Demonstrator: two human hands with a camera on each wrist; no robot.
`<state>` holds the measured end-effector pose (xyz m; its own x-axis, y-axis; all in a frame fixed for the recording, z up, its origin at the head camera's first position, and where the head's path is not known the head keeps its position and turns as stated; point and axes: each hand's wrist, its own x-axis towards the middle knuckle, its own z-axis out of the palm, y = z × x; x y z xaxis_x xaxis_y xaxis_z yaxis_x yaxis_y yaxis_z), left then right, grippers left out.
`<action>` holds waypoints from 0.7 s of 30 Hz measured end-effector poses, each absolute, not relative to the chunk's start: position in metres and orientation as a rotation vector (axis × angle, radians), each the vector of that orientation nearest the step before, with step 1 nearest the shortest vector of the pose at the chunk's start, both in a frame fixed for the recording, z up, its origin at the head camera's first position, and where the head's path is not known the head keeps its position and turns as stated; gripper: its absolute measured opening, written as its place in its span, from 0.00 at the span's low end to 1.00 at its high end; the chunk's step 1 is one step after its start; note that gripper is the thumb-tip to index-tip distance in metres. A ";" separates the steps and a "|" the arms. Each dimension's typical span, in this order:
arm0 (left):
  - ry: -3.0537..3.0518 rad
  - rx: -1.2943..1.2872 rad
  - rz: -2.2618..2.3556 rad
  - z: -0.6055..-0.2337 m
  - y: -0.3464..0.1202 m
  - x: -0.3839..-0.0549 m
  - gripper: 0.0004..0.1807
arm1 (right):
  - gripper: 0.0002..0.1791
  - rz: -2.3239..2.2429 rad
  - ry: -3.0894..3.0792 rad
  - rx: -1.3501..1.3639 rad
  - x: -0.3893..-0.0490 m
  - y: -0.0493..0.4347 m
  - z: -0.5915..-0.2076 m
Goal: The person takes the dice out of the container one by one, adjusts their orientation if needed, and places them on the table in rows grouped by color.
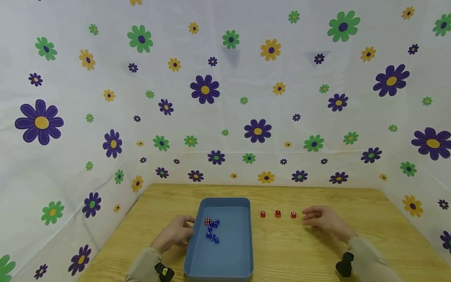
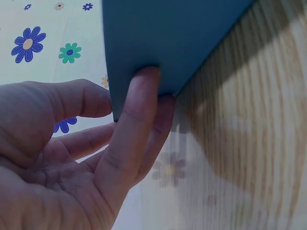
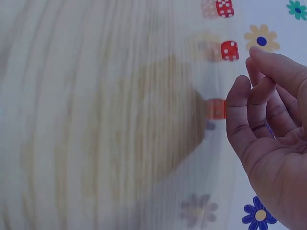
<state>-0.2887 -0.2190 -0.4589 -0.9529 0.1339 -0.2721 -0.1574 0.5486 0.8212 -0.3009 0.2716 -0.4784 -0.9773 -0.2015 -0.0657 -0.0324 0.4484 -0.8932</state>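
A blue-grey tray [image 1: 225, 258] lies on the table with one red die [image 1: 207, 221] and several blue dice [image 1: 213, 237] inside. My left hand [image 1: 177, 232] is at the tray's left side; in the left wrist view its fingertips [image 2: 145, 79] touch the outer wall. Three red dice stand in a spaced row right of the tray: a left die [image 1: 262, 214], a middle die [image 1: 278, 214] and a right die [image 1: 293, 214]. Just right of that last die, my right hand [image 1: 325, 220] has loosely bent fingers with nothing visible between them. In the right wrist view those fingers mostly hide it.
The wooden table [image 1: 289, 250] ends at a white flower-patterned sheet [image 1: 239, 109] that hangs behind it and along both sides. A dark wrist device [image 1: 163, 272] is on the left wrist and another device [image 1: 344, 265] on the right.
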 end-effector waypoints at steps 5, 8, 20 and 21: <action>2.495 -0.012 1.360 -0.458 -0.219 -0.289 0.24 | 0.23 -1.598 2.493 -0.225 -0.304 0.257 -0.478; 2.499 -0.019 1.352 -0.457 -0.219 -0.288 0.24 | 0.22 -1.626 2.459 -0.269 -0.306 0.249 -0.480; 2.487 -0.016 1.370 -0.459 -0.219 -0.287 0.25 | 0.22 -1.688 2.390 -0.350 -0.311 0.204 -0.477; 2.489 -0.012 1.372 -0.459 -0.219 -0.287 0.25 | 0.21 -1.693 2.395 -0.353 -0.312 0.200 -0.476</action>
